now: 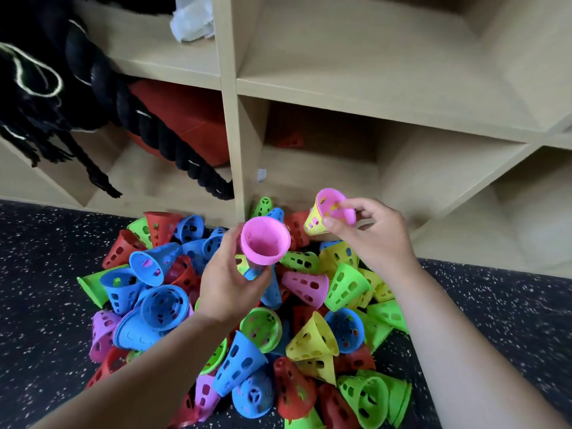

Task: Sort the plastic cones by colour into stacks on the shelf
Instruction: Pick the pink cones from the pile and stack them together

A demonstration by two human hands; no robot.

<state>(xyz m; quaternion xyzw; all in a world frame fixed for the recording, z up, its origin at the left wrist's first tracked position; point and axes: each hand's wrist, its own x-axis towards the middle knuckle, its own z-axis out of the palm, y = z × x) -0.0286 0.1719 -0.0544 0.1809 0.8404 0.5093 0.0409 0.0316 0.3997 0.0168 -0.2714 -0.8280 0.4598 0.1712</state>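
My left hand (229,283) grips a pink cone (264,243); my right hand (371,236) pinches a pink-yellow pair (328,209). The pile (312,342) lies against the shelf (230,134); rope (130,106) hangs left.

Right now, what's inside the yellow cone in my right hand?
A pink cone is nested in the yellow cone, rim sticking out. Your right hand and the pink walls hide whether anything lies deeper.

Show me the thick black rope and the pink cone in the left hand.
black rope (148,125): head view, on its twisted middle stretch.
pink cone (265,240), held by the left hand (229,284): head view, inside its open wide mouth.
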